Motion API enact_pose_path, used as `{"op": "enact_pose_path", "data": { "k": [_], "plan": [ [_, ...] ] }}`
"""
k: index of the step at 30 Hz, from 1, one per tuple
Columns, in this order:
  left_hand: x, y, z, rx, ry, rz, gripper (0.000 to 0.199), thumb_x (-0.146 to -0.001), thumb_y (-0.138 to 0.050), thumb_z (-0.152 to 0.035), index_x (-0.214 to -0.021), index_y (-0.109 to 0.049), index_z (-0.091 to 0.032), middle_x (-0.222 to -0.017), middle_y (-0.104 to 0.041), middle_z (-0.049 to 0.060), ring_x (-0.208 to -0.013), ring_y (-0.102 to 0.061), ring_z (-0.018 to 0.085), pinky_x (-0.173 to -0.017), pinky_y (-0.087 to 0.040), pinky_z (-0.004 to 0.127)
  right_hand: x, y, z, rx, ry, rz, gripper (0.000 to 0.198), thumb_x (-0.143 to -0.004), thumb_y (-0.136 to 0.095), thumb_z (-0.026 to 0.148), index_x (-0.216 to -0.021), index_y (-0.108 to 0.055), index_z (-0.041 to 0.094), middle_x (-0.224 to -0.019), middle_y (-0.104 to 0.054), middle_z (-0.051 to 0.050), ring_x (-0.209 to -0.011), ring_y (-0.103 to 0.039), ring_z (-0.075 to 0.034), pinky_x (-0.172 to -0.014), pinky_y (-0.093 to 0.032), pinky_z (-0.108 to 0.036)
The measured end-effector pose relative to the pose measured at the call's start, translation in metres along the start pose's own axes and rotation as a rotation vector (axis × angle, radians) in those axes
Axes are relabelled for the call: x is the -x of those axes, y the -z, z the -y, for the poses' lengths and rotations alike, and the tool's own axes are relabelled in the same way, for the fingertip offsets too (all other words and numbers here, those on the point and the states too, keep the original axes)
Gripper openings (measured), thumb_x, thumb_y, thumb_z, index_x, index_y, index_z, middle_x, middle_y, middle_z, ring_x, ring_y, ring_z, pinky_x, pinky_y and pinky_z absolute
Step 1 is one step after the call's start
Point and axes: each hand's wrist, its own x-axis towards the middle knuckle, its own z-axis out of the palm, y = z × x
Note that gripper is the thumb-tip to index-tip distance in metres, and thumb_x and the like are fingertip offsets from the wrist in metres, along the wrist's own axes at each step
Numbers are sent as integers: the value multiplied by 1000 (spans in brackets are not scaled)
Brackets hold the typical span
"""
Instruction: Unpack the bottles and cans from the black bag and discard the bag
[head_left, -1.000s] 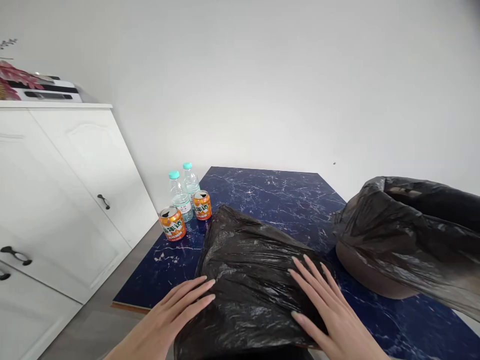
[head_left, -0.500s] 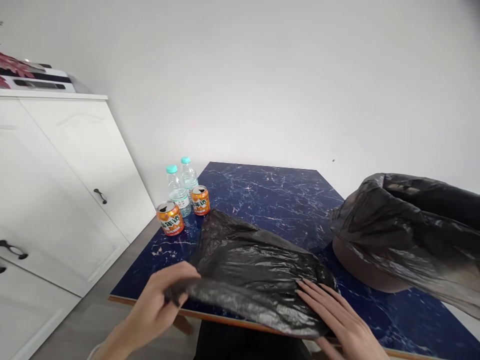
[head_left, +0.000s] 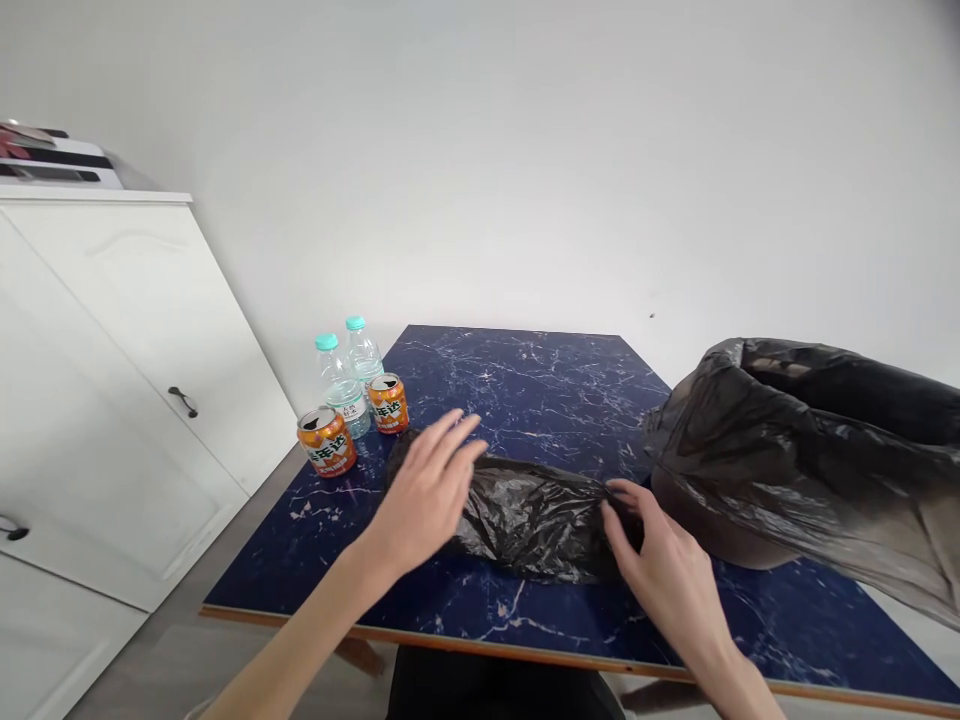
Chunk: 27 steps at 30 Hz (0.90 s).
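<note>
A black plastic bag (head_left: 529, 520) lies folded into a crumpled strip across the middle of the table. My left hand (head_left: 427, 490) is over the left part of the bag, fingers stretched out and apart, hiding some of it. At the bag's right end, my right hand (head_left: 664, 550) has its thumb and forefinger curled on the plastic; its other fingers are partly hidden.
Two opened orange cans, a nearer can (head_left: 327, 442) and a farther can (head_left: 388, 404), stand at the left beside two clear bottles (head_left: 343, 390) with turquoise caps. To the right, a bin (head_left: 720, 520) is lined with another black bag (head_left: 795, 440). The blue marbled table (head_left: 525, 370) meets the wall.
The bag's near edge has been folded away from me, leaving a narrower strip. My left hand has let go of that edge and moved forward and right; my right hand has shifted forward.
</note>
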Motion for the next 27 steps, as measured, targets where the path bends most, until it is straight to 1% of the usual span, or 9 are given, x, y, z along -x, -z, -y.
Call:
{"op": "enact_pose_path", "data": {
  "k": [2,3,5,8,11,15,20,23,27],
  "plan": [
    [5,-6,-18,37,-122,122,45,-116,-34,-33,-151,-58,-19,-174,-39,9,-167,-22,31,-135,-29,56,9,2,22,27,175,-110,53,-108,-47,49,-152,-50,20,-148,-65,-19,-135,-65,-38,-107,-55,-54],
    [6,-11,-24,47,-149,174,47,-116,-34,-37,-153,-57,-17,-176,-37,10,-167,-20,31,-135,-28,55,14,1,31,44,275,-110,56,-109,-48,45,-159,-44,21,-160,-56,-18,-147,-54,-38,-117,-48,-56],
    [7,-24,-28,73,-143,243,54,-116,-34,-44,-159,-51,-16,-177,-32,11,-168,-16,32,-136,-26,55,20,-4,43,101,425,-17,65,-110,-48,41,-170,-29,24,-173,-39,-12,-161,-34,-36,-128,-34,-60],
    [5,-46,-16,127,-65,314,63,-115,-32,-54,-167,-41,-19,-178,-29,10,-168,-14,34,-136,-22,57,14,-24,38,200,443,150,68,-112,-39,51,-174,-23,26,-178,-27,-8,-166,-18,-38,-132,-19,-69],
    [4,-63,8,171,29,405,70,-113,-30,-62,-170,-34,-21,-179,-26,9,-168,-14,34,-136,-19,59,-3,-45,13,232,373,276,69,-112,-30,60,-172,-30,27,-179,-23,-8,-166,-15,-39,-131,-15,-72],
    [13,-74,39,179,94,440,73,-112,-29,-65,-172,-31,-23,-180,-23,9,-168,-14,32,-136,-14,56,-20,-57,-12,165,369,441,67,-113,-26,63,-173,-25,33,-181,-17,-4,-167,-15,-30,-133,-23,-61],
    [25,-69,60,124,111,404,70,-113,-31,-62,-169,-38,-21,-178,-27,12,-167,-20,35,-134,-19,59,-23,-60,-16,151,382,436,65,-114,-27,61,-171,-33,30,-180,-21,-5,-167,-14,-27,-135,-19,-58],
    [18,-58,42,90,104,313,66,-115,-28,-55,-162,-49,-13,-177,-29,16,-167,-19,37,-135,-19,60,-22,-63,-16,155,386,424,66,-113,-28,61,-170,-34,29,-180,-21,-5,-167,-14,-27,-134,-19,-58],
    [-6,-56,-15,184,-55,250,62,-117,-22,-48,-162,-48,-14,-179,-27,11,-169,-13,28,-139,-11,51,-21,-67,-18,162,401,387,65,-114,-31,59,-170,-34,27,-179,-22,-7,-167,-16,-27,-134,-20,-59]
  ]
}}
